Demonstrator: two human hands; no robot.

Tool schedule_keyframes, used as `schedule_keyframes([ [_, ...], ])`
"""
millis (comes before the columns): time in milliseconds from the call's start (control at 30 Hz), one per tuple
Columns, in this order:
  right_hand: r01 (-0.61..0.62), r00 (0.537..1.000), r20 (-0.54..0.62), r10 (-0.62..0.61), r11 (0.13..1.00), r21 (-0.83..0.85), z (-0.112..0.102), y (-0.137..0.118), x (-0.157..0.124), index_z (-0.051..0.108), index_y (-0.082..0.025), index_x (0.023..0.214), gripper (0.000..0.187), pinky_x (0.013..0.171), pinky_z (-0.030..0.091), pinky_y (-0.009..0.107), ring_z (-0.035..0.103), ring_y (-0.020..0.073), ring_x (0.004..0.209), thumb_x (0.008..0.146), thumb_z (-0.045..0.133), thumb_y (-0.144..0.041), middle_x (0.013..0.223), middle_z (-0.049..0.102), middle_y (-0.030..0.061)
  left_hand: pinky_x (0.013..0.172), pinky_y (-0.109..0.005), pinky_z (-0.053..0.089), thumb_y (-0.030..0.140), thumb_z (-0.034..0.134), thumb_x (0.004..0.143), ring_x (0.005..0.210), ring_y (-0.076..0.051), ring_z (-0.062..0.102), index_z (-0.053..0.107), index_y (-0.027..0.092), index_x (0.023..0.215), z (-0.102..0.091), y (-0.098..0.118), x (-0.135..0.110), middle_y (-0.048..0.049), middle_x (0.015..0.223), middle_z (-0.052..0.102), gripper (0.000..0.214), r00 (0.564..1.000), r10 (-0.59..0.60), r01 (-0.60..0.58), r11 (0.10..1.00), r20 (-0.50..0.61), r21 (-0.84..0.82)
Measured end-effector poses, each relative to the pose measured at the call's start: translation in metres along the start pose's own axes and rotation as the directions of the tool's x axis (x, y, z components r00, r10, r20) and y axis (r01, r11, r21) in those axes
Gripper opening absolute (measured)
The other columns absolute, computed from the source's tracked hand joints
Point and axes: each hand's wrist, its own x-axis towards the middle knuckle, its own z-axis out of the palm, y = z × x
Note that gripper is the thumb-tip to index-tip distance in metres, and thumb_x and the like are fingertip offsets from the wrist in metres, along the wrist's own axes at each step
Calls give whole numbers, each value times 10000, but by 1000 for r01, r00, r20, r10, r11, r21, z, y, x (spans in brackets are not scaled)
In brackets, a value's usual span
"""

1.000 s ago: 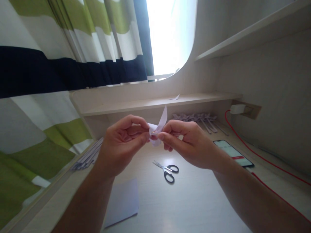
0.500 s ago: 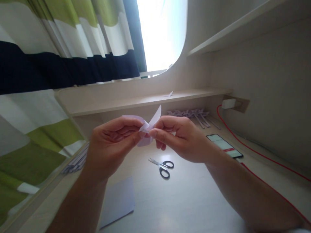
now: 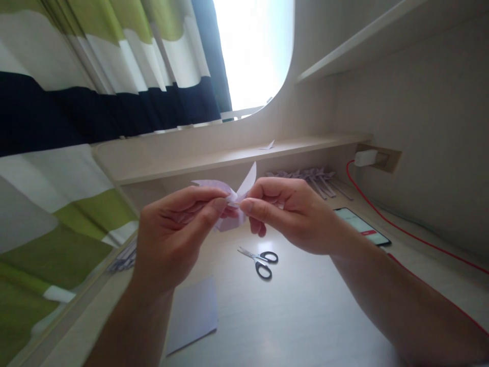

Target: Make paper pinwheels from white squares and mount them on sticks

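Observation:
Both my hands hold a small folded piece of pale lilac paper (image 3: pixel 234 196) in the air above the desk. My left hand (image 3: pixel 173 232) pinches its left side between thumb and fingers. My right hand (image 3: pixel 294 211) pinches its right side, thumb in front. One pointed flap of the paper sticks up between the hands, another curves over my left fingers. Below the hands, black-handled scissors (image 3: pixel 260 259) lie shut on the light wooden desk (image 3: pixel 305 311).
A lilac sheet (image 3: pixel 193 316) lies on the desk near my left forearm. A lit phone (image 3: pixel 362 226) and a red cable (image 3: pixel 401 229) to a wall charger (image 3: pixel 364 157) sit at the right. Folded paper pieces with sticks (image 3: pixel 311 178) lie under the low shelf (image 3: pixel 237 155). A striped curtain (image 3: pixel 76 102) hangs at the left.
The paper has been worked between the fingers: a second flap now curves out over my left fingers. Both hands stayed together, shifting slightly in view.

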Motion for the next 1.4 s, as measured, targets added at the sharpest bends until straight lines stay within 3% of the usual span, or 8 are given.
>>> schedule_keyframes([
  [333, 55, 998, -14, -55, 998, 2, 0, 2, 0, 701, -133, 890, 248, 585, 509, 203, 638, 100, 625, 999, 702, -356, 716, 695, 7, 630, -286, 635, 239, 789, 898, 703, -178, 745, 830, 217, 938, -8, -3, 3, -44, 805, 797, 62, 984, -129, 152, 970, 126, -192],
  [567, 50, 999, -18, -50, 999, 3, 0, 2, -1, 704, -128, 894, 238, 579, 511, 202, 638, 101, 626, 1002, 698, -340, 717, 695, 8, 671, -320, 643, 234, 811, 874, 749, -182, 737, 856, 268, 944, -11, -6, 4, -42, 924, 808, 90, 987, -111, 129, 977, 113, -172],
  [1033, 41, 999, -6, -41, 999, 12, -1, 2, 0, 700, -135, 889, 206, 590, 507, 194, 645, 91, 631, 1007, 688, -304, 714, 695, -4, 672, -289, 676, 204, 870, 822, 719, -177, 771, 848, 259, 952, -7, -5, 1, -29, 873, 820, 142, 991, -118, 129, 974, 69, -185],
  [1400, 39, 999, -22, -39, 999, -2, 0, 3, 0, 689, -139, 871, 236, 586, 503, 197, 645, 90, 624, 1017, 672, -324, 706, 693, -4, 696, -273, 663, 183, 838, 851, 736, -161, 762, 855, 268, 946, -5, -7, 1, -21, 894, 820, 128, 998, -45, 49, 991, 33, -124],
])
